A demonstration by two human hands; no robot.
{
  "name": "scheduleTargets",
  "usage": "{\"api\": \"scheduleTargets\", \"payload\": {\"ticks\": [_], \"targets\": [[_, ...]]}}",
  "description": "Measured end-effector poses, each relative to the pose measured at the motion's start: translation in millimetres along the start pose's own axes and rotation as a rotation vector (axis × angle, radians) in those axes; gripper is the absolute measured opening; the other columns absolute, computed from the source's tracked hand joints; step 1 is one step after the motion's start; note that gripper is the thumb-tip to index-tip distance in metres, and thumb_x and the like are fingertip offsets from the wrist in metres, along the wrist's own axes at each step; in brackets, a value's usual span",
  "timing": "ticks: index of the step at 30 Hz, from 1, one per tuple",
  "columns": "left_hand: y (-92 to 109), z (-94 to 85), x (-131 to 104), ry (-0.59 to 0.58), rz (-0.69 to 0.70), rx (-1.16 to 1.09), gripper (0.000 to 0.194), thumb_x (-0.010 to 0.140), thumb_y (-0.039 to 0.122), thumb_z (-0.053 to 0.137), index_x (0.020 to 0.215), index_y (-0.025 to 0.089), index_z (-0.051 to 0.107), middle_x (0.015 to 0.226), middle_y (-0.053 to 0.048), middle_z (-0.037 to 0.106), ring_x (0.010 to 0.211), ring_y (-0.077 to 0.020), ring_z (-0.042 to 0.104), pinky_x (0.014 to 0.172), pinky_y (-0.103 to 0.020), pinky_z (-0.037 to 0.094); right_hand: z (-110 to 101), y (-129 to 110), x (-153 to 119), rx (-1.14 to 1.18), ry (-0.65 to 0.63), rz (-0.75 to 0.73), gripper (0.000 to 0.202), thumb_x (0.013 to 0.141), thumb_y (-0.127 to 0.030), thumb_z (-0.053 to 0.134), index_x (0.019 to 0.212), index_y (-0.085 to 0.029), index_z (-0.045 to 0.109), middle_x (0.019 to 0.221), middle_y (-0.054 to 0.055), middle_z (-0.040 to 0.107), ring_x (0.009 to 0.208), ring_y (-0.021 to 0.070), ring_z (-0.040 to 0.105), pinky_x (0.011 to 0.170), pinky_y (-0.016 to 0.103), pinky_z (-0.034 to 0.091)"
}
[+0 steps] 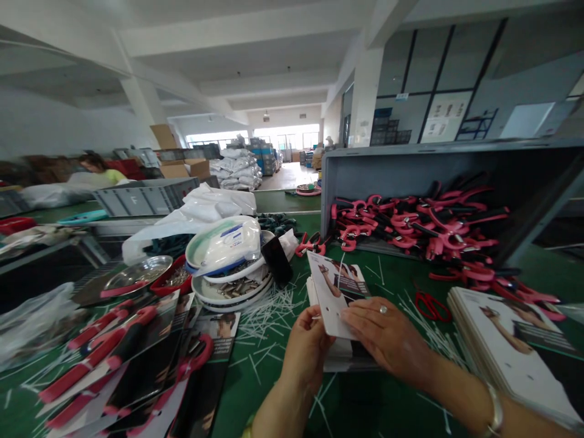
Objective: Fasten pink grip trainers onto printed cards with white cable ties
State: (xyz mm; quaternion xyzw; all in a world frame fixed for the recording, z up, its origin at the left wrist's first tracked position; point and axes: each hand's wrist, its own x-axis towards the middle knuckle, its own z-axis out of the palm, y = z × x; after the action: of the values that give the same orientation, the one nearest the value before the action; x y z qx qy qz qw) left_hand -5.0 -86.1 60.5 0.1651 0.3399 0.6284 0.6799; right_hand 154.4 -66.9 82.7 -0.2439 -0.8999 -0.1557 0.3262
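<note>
A printed card (335, 298) is tilted up above a stack of cards (349, 364), with a thin white tie standing at its upper part. My left hand (308, 350) pinches the card's lower left edge between thumb and fingers. Across the card's lower right lies my right hand (387, 337), its fingers together and pressed on the card; a ring and a bracelet show on it. Loose white ties (269, 310) are spread over the green table left of my hands.
Pink-handled tools (438, 225) spill from a tipped grey crate (335, 158). Red scissors (431, 306) and another card stack (515, 340) lie right. Carded tools (100, 359), white bowls (232, 298) and a black phone (277, 261) are left. A person (103, 167) is beyond.
</note>
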Motion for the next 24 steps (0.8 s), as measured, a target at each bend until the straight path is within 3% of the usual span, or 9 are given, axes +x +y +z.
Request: {"api": "scheduleTargets", "payload": {"ticks": [3, 6, 9, 14, 19, 24], "targets": [[1.0, 2.9, -4.0, 0.002, 0.016, 0.047, 0.035, 0.055, 0.023, 0.081, 0.081, 0.014, 0.060, 0.067, 0.001, 0.066, 0.054, -0.0072, 0.058, 0.052, -0.016, 0.045, -1.2, -16.6, -5.3, -0.018, -0.024, 0.153, 0.038, 0.088, -0.041, 0.048, 0.112, -0.014, 0.059, 0.108, 0.010, 0.067, 0.104, 0.0237, 0.058, 0.098, 0.047, 0.036], [0.0, 5.8, -6.9, -0.005, 0.076, 0.091, 0.034, 0.058, 0.028, 0.080, 0.082, 0.014, 0.060, 0.069, 0.000, 0.065, 0.057, -0.0071, 0.058, 0.056, -0.017, 0.046, 1.6, -25.0, -7.9, -0.079, -0.002, 0.258, 0.036, 0.087, -0.040, 0.051, 0.113, -0.016, 0.059, 0.111, 0.009, 0.065, 0.106, 0.0258, 0.057, 0.101, 0.053, 0.031], [0.8, 8.2, -6.1, -0.002, 0.228, 0.163, 0.031, 0.063, 0.031, 0.078, 0.082, 0.015, 0.061, 0.070, 0.001, 0.064, 0.061, -0.0072, 0.059, 0.061, -0.018, 0.048, 2.3, -22.7, -6.7, -0.109, 0.037, 0.332, 0.029, 0.087, -0.032, 0.050, 0.110, -0.016, 0.060, 0.110, 0.011, 0.064, 0.102, 0.0257, 0.057, 0.093, 0.049, 0.040], [4.5, 18.7, 1.7, -0.065, 0.398, 0.229, 0.026, 0.063, 0.035, 0.077, 0.076, 0.017, 0.063, 0.070, 0.002, 0.065, 0.064, -0.0080, 0.060, 0.061, -0.018, 0.049, -5.9, -16.1, -2.0, 0.022, 0.117, 0.440, 0.027, 0.089, -0.034, 0.048, 0.105, -0.016, 0.059, 0.098, 0.010, 0.066, 0.092, 0.0219, 0.060, 0.078, 0.037, 0.050], [0.8, 35.7, 13.3, -0.245, 0.462, 0.296, 0.026, 0.067, 0.040, 0.074, 0.076, 0.016, 0.068, 0.075, -0.002, 0.068, 0.069, -0.0115, 0.062, 0.065, -0.022, 0.050, -13.0, -11.3, 1.9, 0.136, 0.169, 0.577, 0.027, 0.090, -0.037, 0.046, 0.104, -0.019, 0.060, 0.101, 0.009, 0.065, 0.096, 0.0211, 0.060, 0.083, 0.037, 0.051], [0.4, 51.2, 25.5, -0.269, 0.509, 0.325, 0.030, 0.073, 0.045, 0.067, 0.080, 0.015, 0.065, 0.071, 0.000, 0.062, 0.055, -0.0060, 0.053, 0.051, -0.017, 0.043, -12.8, -5.2, 5.3, 0.252, 0.191, 0.708, 0.029, 0.091, -0.039, 0.043, 0.103, -0.021, 0.062, 0.099, 0.007, 0.066, 0.090, 0.0201, 0.063, 0.085, 0.037, 0.051]]}}
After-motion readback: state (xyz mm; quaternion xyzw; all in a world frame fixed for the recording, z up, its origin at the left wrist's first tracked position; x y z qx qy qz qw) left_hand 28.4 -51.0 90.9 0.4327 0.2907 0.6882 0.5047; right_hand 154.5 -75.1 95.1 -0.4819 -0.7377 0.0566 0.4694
